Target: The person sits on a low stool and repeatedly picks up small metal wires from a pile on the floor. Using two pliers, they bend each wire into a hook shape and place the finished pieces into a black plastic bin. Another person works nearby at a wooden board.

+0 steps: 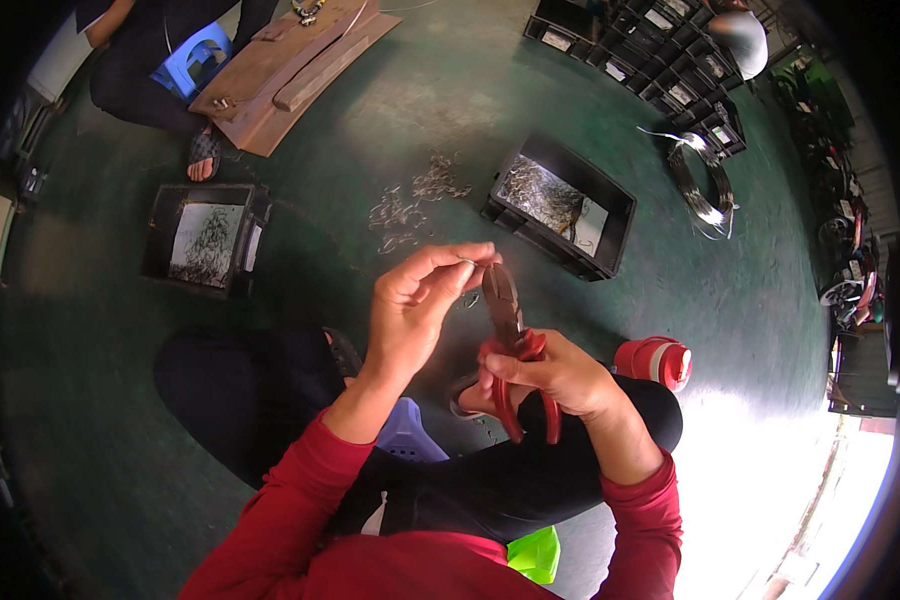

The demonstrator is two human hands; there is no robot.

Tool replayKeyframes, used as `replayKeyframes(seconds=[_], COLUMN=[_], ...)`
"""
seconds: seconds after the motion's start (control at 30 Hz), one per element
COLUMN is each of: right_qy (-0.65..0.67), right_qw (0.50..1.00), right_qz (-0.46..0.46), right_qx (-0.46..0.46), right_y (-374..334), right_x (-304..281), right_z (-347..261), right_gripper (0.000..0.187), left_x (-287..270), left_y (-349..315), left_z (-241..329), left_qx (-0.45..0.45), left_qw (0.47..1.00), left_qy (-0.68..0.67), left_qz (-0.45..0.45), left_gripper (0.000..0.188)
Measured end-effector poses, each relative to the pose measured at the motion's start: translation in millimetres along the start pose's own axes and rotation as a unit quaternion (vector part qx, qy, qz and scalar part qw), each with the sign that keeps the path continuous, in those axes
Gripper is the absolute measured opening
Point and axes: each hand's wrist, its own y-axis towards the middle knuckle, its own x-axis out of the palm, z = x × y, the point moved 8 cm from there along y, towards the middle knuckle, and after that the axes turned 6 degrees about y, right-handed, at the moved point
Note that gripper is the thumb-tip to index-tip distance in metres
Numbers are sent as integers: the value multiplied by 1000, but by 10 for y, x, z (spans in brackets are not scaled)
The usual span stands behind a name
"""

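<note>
My right hand (565,378) is wrapped round the red handles of a pair of pliers (506,312), its jaws pointing up and away from me. Between the thumb and fingertips of my left hand (408,310) is a small shiny piece of wire (467,262), mostly hidden by the fingers. The plier jaws are right beside those fingertips; whether they grip the wire I cannot tell. On the green floor beyond my hands lies a loose pile of small bent wire pieces (440,178).
A black crate (610,235) of small metal pieces stands ahead right, another crate (242,235) ahead left. A wire coil (725,190) and stacked black crates (660,60) are farther right. A red-and-white jug (660,362) sits by my right knee. Another person (150,70) sits near a wooden board (270,85).
</note>
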Motion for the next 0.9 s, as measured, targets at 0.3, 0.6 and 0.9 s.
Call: replayKeyframes(seconds=[0.3, 0.6, 0.9], right_qy=[-345, -370, -232], right_qw=[884, 860, 945], right_qz=[294, 324, 223], right_qx=[-118, -132, -50], right_y=[-167, -165, -69], right_x=[-313, -370, -332], right_z=[-232, -237, -76], right_gripper=[26, 26, 27], left_x=[-147, -34, -80], left_y=[-5, 6, -18], left_z=[-164, 120, -130], left_qx=[-192, 18, -116], left_qw=[978, 977, 989], left_qy=[43, 212, 96], left_qz=[-75, -27, -4], left_gripper=[34, 21, 22])
